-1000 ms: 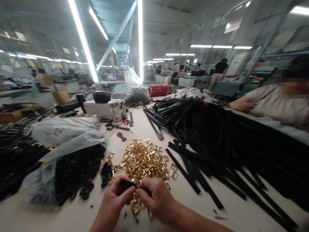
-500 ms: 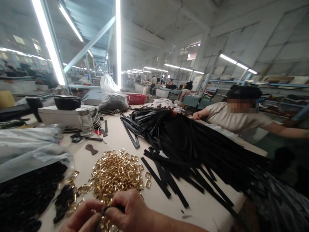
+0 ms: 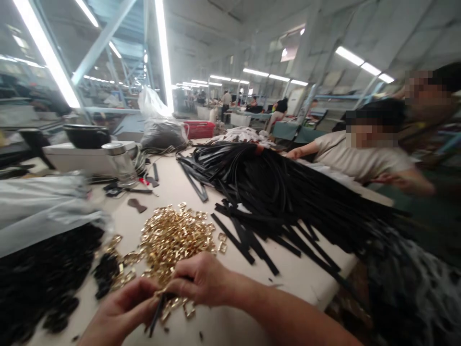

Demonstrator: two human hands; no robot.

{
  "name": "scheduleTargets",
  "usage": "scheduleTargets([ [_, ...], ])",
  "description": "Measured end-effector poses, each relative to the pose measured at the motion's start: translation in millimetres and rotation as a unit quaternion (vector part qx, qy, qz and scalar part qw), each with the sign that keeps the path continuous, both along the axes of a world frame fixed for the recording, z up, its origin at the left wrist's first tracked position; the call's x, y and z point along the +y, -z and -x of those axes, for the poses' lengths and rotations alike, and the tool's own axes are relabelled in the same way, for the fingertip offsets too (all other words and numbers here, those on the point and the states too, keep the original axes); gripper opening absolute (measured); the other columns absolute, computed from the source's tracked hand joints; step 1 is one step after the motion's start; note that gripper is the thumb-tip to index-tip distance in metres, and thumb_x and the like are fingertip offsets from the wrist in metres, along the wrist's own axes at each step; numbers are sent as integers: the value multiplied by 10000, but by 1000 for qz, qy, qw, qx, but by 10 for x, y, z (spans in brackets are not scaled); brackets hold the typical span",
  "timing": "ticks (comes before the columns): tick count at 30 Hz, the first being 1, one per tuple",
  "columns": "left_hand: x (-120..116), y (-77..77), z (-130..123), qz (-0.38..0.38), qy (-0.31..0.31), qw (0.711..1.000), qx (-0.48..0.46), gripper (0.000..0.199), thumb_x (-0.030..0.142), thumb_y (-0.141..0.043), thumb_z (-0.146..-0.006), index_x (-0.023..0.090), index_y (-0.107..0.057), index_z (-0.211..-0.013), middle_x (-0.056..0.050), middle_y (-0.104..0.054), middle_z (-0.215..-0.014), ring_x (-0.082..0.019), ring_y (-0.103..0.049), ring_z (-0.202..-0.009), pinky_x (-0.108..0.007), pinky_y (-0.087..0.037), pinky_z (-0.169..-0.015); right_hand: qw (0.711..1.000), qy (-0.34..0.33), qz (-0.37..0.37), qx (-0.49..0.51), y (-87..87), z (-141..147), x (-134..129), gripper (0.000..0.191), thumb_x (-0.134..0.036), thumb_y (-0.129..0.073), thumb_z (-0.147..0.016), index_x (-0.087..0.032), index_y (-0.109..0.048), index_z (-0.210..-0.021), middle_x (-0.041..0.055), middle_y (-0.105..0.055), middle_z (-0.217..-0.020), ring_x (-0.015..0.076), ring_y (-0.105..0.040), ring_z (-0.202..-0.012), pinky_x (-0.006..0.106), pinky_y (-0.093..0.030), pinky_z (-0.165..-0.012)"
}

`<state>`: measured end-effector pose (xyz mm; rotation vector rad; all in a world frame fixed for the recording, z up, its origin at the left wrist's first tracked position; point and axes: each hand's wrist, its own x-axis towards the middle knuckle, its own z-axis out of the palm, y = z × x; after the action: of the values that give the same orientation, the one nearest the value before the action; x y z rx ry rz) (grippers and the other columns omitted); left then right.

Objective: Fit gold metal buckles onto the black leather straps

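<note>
Both hands meet low over the near edge of the pale worktable (image 3: 317,283), just in front of the heap of small gold-coloured metal buckles (image 3: 173,238); the left hand (image 3: 118,315) and the right hand (image 3: 203,281) have their fingers pinched narrowly on a short thin black strap piece (image 3: 158,312), whose free end hangs down toward the table, with a gold buckle or two seemingly at the pinch, though blur hides how they sit; the likely trouble is that the small strap slips from so slight a grip and drops among the loose buckles beneath; a knuckle could also nudge buckles toward the dark pile of small black loops (image 3: 46,278) just to the left and mix the parts; the long black leather straps (image 3: 288,202) overhang the right edge and could slide off if jostled.
</note>
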<state>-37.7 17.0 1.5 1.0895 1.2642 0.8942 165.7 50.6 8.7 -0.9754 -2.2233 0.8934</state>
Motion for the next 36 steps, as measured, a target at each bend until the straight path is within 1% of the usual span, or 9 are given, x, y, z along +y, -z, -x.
scheduleTargets([
  [3,-24,-14,-41,-29,45,999,6,315,461,-820,-640,180,-727,-748,-35,-660,-665,-170,-549,-623,-276,-430,-586,999,18,-41,10,-3,-36,40,199,-350,-593,-912,-204,-688,-817,-29,-644,-668,102,-571,-599,197,-384,-577],
  [6,-2,11,-92,-69,61,994,65,186,334,-756,-714,164,-685,-690,-2,-580,-623,-128,-476,-581,-239,-362,-540,995,18,-93,36,10,-70,104,147,-290,-571,-930,-207,-678,-874,-8,-683,-726,125,-616,-655,228,-427,-635],
  [9,26,24,-116,-56,15,998,22,196,309,-737,-721,163,-634,-640,23,-529,-581,-105,-418,-540,-226,-320,-517,978,66,-175,97,-32,-88,134,120,-231,-538,-946,-198,-652,-961,57,-696,-929,174,-645,-856,293,-475,-788],
  [11,38,30,-112,-34,-28,997,-57,195,304,-743,-713,162,-628,-646,25,-538,-580,-103,-434,-545,-224,-348,-542,968,91,-194,127,-65,-83,122,121,-220,-527,-946,-194,-632,-894,73,-665,-922,190,-625,-875,321,-481,-802],
  [15,40,51,-118,-20,-80,982,-172,144,246,-751,-691,159,-642,-654,27,-555,-588,-96,-451,-558,-213,-376,-575,994,31,-79,67,-37,13,55,230,-308,-575,-928,-196,-614,-731,24,-605,-737,158,-570,-686,280,-455,-639],
  [19,13,53,-169,-8,-91,976,-197,183,267,-810,-647,143,-678,-671,12,-597,-594,-96,-482,-550,-215,-386,-569,996,-10,37,80,75,163,4,242,-418,-600,-922,-211,-713,-976,57,-681,-939,196,-629,-858,300,-499,-762],
  [27,10,83,-247,-6,-89,977,-192,207,313,-826,-649,132,-729,-673,-28,-661,-616,-115,-539,-544,-229,-403,-543,964,1,180,195,220,197,54,321,-469,-647,-877,-247,-740,-1090,89,-688,-1111,264,-642,-979,384,-522,-882],
  [33,5,85,-260,-20,-76,986,-145,284,396,-838,-658,129,-742,-646,-51,-679,-605,-131,-557,-548,-240,-405,-541,914,-6,290,283,287,223,15,304,-460,-685,-862,-259,-754,-1079,55,-730,-929,197,-662,-803,291,-533,-709],
  [36,-22,85,-306,-33,-81,986,-140,288,405,-845,-645,132,-751,-648,-41,-666,-599,-122,-531,-534,-243,-398,-535,905,5,300,300,282,231,8,277,-447,-700,-854,-258,-768,-1045,51,-735,-927,192,-669,-824,285,-541,-745],
])
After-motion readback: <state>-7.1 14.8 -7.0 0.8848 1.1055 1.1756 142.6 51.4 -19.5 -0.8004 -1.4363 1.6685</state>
